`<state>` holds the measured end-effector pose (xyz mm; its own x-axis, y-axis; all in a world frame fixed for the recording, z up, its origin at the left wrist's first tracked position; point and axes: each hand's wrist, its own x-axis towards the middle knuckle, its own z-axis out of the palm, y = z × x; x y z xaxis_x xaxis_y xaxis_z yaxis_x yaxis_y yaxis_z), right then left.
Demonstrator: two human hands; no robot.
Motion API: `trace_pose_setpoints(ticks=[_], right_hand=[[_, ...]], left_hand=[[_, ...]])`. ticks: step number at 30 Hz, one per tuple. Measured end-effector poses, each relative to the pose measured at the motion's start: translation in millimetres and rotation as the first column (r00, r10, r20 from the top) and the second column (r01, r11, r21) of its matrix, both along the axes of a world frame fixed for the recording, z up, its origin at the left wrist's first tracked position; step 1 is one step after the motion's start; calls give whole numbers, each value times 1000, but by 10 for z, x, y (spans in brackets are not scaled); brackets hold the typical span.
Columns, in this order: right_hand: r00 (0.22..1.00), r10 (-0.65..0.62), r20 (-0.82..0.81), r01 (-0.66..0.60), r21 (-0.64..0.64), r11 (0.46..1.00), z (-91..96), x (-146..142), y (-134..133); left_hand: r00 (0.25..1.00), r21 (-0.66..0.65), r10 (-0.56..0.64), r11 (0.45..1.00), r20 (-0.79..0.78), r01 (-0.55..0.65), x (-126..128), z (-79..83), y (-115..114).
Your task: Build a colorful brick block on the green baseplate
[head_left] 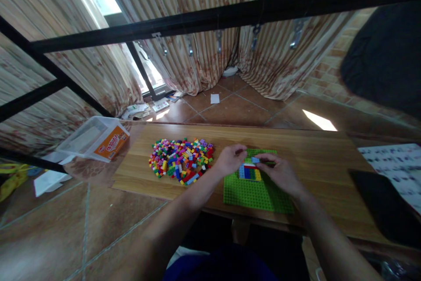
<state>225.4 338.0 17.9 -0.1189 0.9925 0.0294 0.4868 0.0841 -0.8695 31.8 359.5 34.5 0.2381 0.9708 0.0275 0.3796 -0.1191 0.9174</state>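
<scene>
A green baseplate (256, 195) lies on the table in front of me. On its upper part sits a block of toy bricks (250, 173) in blue, green, yellow, red, white and light blue. My right hand (278, 170) reaches in from the right and pinches a light blue brick (255, 160) at the far edge of the block. Whether that brick touches the ones below cannot be made out. My left hand (232, 159) hovers by the plate's upper left corner, fingers bent and thumb slightly apart, with nothing visible in it.
A pile of loose bricks (179, 160) in many colours spreads over the wooden table (315, 162) to the left. A clear plastic box (82, 140) with an orange label stands at the left end. A black pad (378, 202) and a printed sheet (391, 162) lie at right.
</scene>
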Motion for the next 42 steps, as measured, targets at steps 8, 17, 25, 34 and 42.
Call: trace_pose_setpoints(ticks=[8,17,25,34,42], right_hand=[[992,66,110,-64,-22,998,157,44,25],[991,106,87,-104,-25,994,181,-16,72],[997,40,-72,-45,-65,997,136,-8,50],[951,-222,-216,184,-183,966,-30,-92,39],[924,-286,-255,226,-238,944,-84,-97,100]], left_hand=[[996,-36,-88,996,-18,87,128,-75,89],[996,-83,-71,994,58,76,141,-142,89],[995,-149,-7,989,97,22,194,-95,61],[989,-207,46,978,142,-16,241,-67,55],[972,-266,112,962,206,-55,285,-100,67]])
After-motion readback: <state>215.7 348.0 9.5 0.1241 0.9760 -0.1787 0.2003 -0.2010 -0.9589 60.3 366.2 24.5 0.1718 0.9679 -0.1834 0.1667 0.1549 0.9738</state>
